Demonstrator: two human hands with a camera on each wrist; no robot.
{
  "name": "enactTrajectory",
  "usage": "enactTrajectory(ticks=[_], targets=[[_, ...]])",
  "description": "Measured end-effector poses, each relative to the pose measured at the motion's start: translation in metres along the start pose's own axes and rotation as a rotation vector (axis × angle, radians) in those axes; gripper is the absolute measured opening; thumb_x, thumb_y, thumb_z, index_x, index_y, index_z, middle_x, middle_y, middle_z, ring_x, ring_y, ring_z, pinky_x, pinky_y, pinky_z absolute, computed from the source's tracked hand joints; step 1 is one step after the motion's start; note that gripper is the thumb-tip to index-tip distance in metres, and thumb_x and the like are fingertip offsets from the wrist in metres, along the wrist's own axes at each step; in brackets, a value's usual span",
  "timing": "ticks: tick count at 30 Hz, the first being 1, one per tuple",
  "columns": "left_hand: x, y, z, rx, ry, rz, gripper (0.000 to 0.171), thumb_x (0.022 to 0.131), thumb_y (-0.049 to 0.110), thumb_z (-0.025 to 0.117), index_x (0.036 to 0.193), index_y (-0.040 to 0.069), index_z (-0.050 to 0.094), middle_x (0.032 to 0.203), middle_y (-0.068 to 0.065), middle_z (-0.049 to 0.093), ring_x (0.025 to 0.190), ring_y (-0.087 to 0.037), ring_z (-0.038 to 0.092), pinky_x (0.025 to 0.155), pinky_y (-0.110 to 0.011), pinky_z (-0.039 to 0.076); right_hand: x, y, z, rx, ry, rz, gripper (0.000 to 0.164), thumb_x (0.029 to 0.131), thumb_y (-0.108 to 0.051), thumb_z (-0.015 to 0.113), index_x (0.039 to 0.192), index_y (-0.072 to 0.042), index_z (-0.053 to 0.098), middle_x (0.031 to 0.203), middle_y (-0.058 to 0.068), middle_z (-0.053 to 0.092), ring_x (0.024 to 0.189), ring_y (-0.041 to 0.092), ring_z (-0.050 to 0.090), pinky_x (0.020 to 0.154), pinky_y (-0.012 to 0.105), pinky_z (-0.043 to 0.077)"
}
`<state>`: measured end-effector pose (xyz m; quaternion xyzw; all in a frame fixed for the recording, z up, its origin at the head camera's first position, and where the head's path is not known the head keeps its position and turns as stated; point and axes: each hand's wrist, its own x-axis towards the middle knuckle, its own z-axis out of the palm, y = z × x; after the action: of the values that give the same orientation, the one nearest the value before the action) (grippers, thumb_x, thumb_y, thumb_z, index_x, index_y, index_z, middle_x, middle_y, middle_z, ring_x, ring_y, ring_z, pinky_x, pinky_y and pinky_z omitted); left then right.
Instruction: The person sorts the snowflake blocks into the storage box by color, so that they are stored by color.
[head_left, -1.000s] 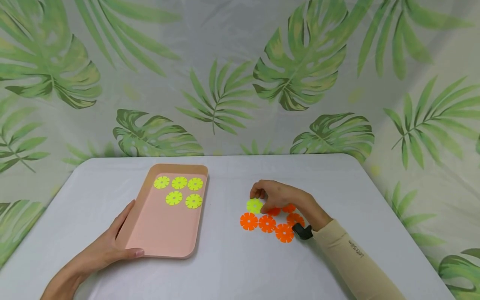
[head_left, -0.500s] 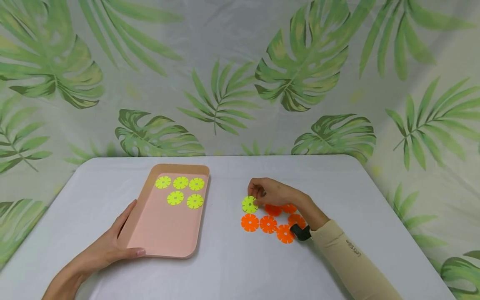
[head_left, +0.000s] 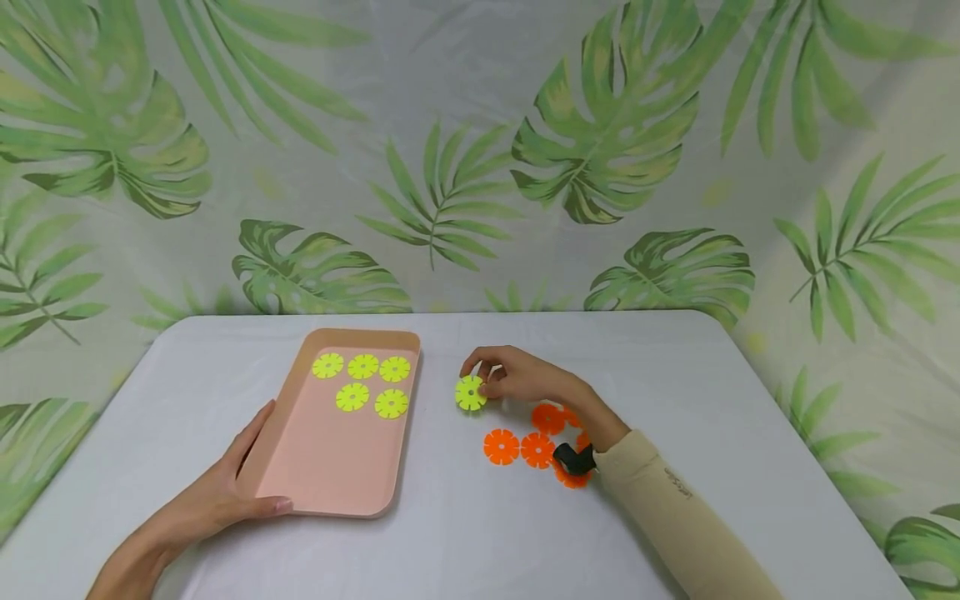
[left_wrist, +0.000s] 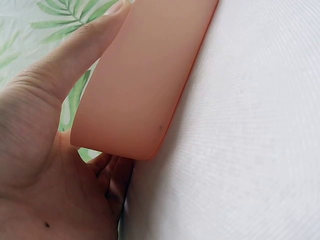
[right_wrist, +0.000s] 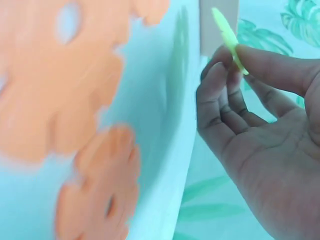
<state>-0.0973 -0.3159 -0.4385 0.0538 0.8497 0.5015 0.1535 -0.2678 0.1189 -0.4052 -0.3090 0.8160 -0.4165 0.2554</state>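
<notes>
My right hand [head_left: 517, 375] pinches a yellow notched disc [head_left: 470, 394] between thumb and fingers. In the right wrist view that yellow disc [right_wrist: 229, 39] is seen nearly edge-on at the fingertips. The disc is held between the pink tray and the orange discs. At the left, my left hand [head_left: 210, 500] grips the near left corner of the pink tray [head_left: 322, 467], thumb along the front wall and fingers along the left side. The left wrist view shows the tray's outer wall [left_wrist: 140, 75] beside the thumb. Several yellow discs [head_left: 363, 367] lie flat in the tray's far part.
Several orange notched discs [head_left: 501, 447] lie on the white table [head_left: 465, 533], some partly hidden under the right wrist. A dark wrist device [head_left: 573, 458] sits over them in the head view. A leaf-patterned cloth [head_left: 450, 167] hangs behind the table.
My right hand has picked the yellow disc up from beside the orange ones and moved it left, toward the tray. My left hand and the tray have stayed in place.
</notes>
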Motion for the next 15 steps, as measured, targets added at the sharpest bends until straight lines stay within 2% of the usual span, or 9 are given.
enactTrajectory(ticks=[3,9,10,12,14,15], targets=[[0.0,0.001,0.0,-0.009,-0.002,0.002,0.123,0.086,0.016,0.081,0.165,0.047,-0.007,0.175,-0.017,-0.005,0.149,-0.048,0.011,0.109,-0.069,0.022,0.009,-0.008,0.004,0.041,0.013,-0.02,0.032,0.099,-0.004,0.061,0.13,-0.011,0.065,0.103,0.01,0.059,0.085,0.038,0.066,0.073,0.029,0.049],[-0.001,0.0,0.0,-0.013,-0.013,-0.012,0.122,0.087,0.017,0.081,0.164,0.05,-0.008,0.175,-0.018,-0.006,0.15,-0.048,0.01,0.108,-0.073,0.021,0.028,-0.019,0.013,0.109,0.052,-0.079,0.033,0.101,-0.001,0.061,0.133,-0.004,0.062,0.101,0.011,0.058,0.09,0.045,0.068,0.08,0.031,0.059],[-0.001,0.0,0.0,-0.007,-0.013,-0.013,0.122,0.087,0.017,0.081,0.164,0.05,-0.007,0.175,-0.017,-0.005,0.15,-0.048,0.01,0.109,-0.07,0.023,0.031,-0.022,0.014,0.117,0.063,-0.083,0.033,0.101,-0.001,0.06,0.133,-0.004,0.063,0.1,0.011,0.058,0.09,0.045,0.069,0.08,0.031,0.06],[-0.001,0.0,0.0,0.008,-0.01,-0.013,0.121,0.087,0.018,0.081,0.164,0.05,-0.007,0.175,-0.016,-0.003,0.149,-0.046,0.013,0.112,-0.051,0.03,0.037,-0.027,0.018,0.141,0.078,-0.094,0.033,0.1,0.001,0.06,0.132,-0.004,0.063,0.099,0.011,0.057,0.092,0.048,0.069,0.081,0.034,0.061],[-0.001,0.0,-0.001,0.021,-0.007,-0.009,0.12,0.088,0.018,0.081,0.164,0.05,-0.006,0.175,-0.016,-0.001,0.148,-0.044,0.016,0.106,-0.031,0.032,0.043,-0.033,0.022,0.156,0.093,-0.099,0.033,0.099,0.002,0.06,0.131,-0.005,0.063,0.098,0.01,0.058,0.092,0.05,0.069,0.082,0.036,0.062],[-0.001,0.0,-0.001,0.025,-0.006,-0.008,0.12,0.088,0.019,0.081,0.164,0.05,-0.006,0.175,-0.015,-0.001,0.148,-0.043,0.016,0.102,-0.028,0.031,0.045,-0.036,0.024,0.163,0.099,-0.102,0.032,0.099,0.002,0.061,0.131,-0.004,0.063,0.098,0.01,0.058,0.092,0.051,0.069,0.082,0.038,0.062]])
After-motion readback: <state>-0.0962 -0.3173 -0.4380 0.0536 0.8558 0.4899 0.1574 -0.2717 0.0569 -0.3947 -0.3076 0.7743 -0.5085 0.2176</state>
